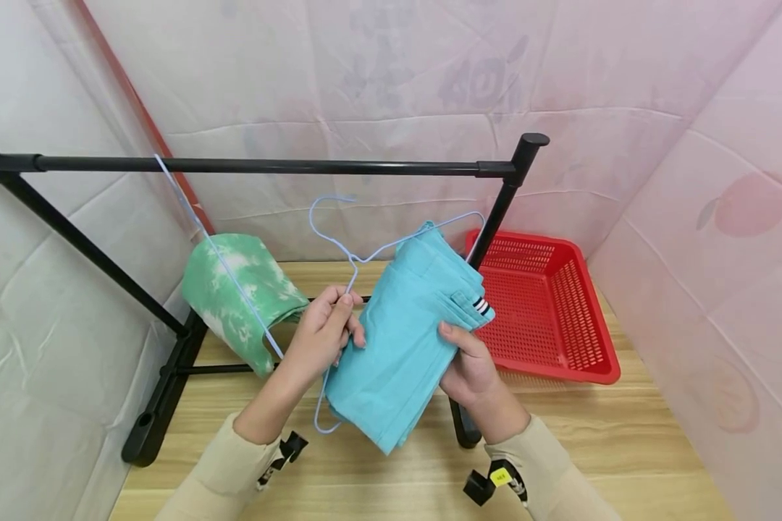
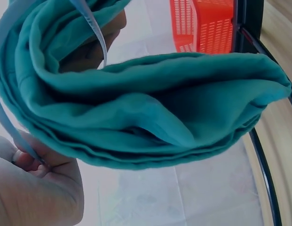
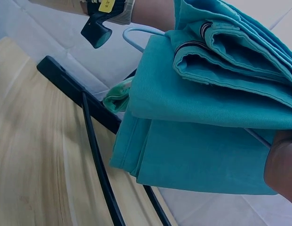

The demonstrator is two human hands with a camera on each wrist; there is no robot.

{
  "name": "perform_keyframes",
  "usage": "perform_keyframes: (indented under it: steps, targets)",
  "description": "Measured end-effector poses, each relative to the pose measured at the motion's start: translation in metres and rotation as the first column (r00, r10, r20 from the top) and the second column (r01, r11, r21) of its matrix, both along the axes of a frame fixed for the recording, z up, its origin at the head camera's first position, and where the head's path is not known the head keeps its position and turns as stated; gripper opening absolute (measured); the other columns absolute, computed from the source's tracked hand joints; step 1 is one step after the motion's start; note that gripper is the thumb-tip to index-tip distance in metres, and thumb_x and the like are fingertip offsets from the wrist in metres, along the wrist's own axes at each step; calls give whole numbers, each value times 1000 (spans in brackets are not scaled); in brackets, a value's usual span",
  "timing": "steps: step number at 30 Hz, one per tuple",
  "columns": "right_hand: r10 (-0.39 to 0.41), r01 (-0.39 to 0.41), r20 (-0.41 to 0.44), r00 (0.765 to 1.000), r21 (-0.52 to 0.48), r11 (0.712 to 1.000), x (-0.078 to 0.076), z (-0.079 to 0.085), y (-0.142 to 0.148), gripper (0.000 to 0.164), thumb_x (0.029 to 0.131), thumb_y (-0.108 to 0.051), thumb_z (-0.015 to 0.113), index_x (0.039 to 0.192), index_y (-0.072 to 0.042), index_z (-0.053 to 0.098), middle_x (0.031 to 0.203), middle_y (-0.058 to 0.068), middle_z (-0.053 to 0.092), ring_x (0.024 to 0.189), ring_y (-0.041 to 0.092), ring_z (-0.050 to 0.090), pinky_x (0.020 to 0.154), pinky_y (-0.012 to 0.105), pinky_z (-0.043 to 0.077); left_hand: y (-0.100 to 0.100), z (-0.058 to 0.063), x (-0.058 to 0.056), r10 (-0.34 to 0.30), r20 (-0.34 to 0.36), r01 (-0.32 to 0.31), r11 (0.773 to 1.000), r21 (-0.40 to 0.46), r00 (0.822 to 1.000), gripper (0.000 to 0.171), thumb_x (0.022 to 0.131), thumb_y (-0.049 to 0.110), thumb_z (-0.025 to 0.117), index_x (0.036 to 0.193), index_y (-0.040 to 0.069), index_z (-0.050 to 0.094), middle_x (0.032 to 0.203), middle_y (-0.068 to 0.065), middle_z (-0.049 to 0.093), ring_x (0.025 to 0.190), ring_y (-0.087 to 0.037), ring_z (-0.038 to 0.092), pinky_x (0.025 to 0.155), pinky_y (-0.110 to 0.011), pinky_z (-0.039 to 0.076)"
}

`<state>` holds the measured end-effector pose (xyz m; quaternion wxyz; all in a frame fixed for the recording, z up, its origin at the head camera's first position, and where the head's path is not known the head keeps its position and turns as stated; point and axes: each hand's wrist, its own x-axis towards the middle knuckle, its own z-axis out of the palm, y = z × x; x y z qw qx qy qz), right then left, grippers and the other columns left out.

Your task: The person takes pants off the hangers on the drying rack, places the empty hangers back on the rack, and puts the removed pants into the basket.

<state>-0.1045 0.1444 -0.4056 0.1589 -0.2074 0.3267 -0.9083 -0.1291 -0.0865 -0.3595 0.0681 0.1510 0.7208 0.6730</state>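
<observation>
At the middle of the head view, the left hand pinches the wire of a hanger just below its hook, its grip closed with thumb and fingers together. Right of it, the right hand has hold of the blue cloth, thumb on the near face and the other fingers hidden behind, so its grip is closed as far as the cloth lets it.

The cloth lies folded in several layers and tilted on the hanger, whose wire shows above it and again at its lower left; a black-and-white striped edge shows at its right. From the left wrist, the layers curl across the middle of the frame.

At upper centre runs the bar of a black rack, from which a second hanger slants down at left with a green-and-white cloth on it. Right of centre, a red basket rests on the wooden counter, partly behind the rack's right post. Pale printed sheets fill the top.
</observation>
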Motion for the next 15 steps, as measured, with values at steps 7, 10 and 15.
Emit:
perform_keyframes:
  steps: [7,10,15]
  targets:
    - [14,-15,-27,1000,-5,1000,1,1,1,38,105,-6,32,140,-21,39,130,-6,57,115,9,59,102,24,45,-3,-2,-1,12,14,-12,1000,-7,1000,30,111,24,32,117,-1,48,66,-9,59,39,-11,35,35,-26,34]
    - [14,-15,-29,999,-6,1000,1,0,2,37,105,-6,33,138,-20,40,128,-5,58,114,9,59,102,24,45,-3,-3,-2,11,14,-11,1000,-6,1000,30,111,22,32,118,-3,47,65,-8,59,39,-11,35,35,-26,34]
    - [15,-15,-28,1000,-2,1000,0,-1,3,37,104,-5,34,137,-21,42,127,-5,58,113,9,60,101,24,46,-3,-3,-1,22,11,-22,1000,1,1000,28,111,20,33,118,-3,47,65,-9,59,39,-11,36,35,-25,33]
